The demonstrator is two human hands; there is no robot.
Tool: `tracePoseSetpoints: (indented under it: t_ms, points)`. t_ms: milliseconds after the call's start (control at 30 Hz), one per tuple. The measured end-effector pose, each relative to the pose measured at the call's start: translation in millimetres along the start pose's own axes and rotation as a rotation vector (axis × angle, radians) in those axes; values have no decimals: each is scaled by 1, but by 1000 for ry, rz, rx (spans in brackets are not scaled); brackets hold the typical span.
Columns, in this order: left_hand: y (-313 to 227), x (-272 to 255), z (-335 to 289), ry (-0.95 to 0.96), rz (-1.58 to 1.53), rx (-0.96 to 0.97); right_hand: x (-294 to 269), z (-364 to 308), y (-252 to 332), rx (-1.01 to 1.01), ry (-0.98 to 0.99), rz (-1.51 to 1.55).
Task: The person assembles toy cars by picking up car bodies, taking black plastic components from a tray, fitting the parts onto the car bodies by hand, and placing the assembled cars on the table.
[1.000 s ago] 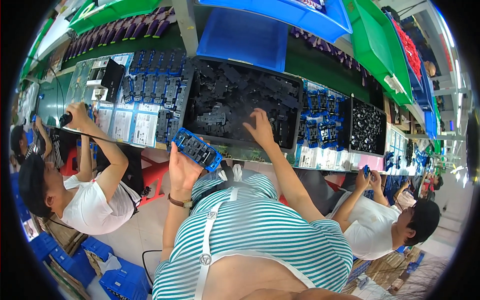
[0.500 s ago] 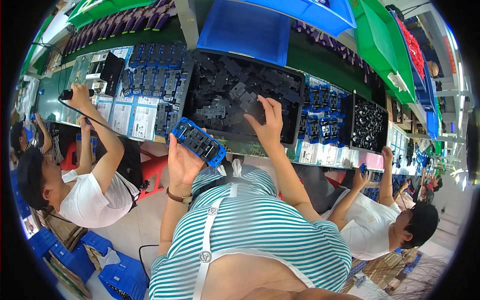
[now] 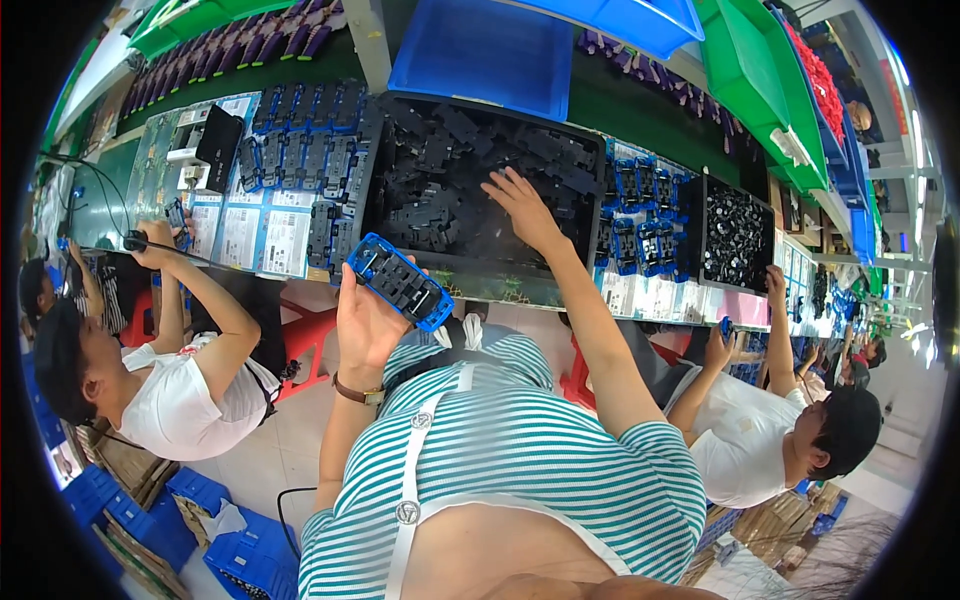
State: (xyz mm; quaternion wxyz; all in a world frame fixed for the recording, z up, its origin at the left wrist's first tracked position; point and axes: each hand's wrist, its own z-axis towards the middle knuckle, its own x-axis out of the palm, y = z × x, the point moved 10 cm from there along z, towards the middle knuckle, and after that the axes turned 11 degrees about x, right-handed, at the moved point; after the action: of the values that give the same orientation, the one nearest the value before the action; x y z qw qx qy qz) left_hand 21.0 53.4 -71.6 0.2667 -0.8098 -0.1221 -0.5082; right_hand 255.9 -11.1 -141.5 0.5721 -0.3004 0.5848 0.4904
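Observation:
In my left hand (image 3: 363,328) rests a blue toy car body (image 3: 400,283) with a black chassis plate facing up. The thumb is at its left end and the fingers are mostly hidden beneath it. My right hand (image 3: 525,212) is over a large black tray (image 3: 480,268), its fingers stretched out and nothing seen in them. Under and around that hand lies a heap of black plastic chassis parts (image 3: 425,215); whether the fingertips touch them I cannot tell.
Rows of blue-and-black car bodies (image 3: 300,165) stand left of the tray, with more (image 3: 640,245) on the right. Farther right is a bin of small black parts (image 3: 738,240). Blue (image 3: 480,55) and green bins (image 3: 755,90) sit behind. Co-workers sit on both sides (image 3: 190,400).
My right hand has gone from a thumb-and-finger curl beside a chassis part to stretched-out fingers over the heap. My left hand and the car body have hardly moved.

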Motion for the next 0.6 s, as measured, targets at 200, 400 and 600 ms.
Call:
tracePoseSetpoints:
  t_ms: [200,400,600]
  points:
    - [-9,-8,-5,-29,-46,40,1,-32,-40,703,-377,176]
    - [-13,4,-4,7,-28,66,36,-29,-42,817,-202,119]
    - [-16,6,1,25,26,111,-31,-53,-41,842,-442,764]
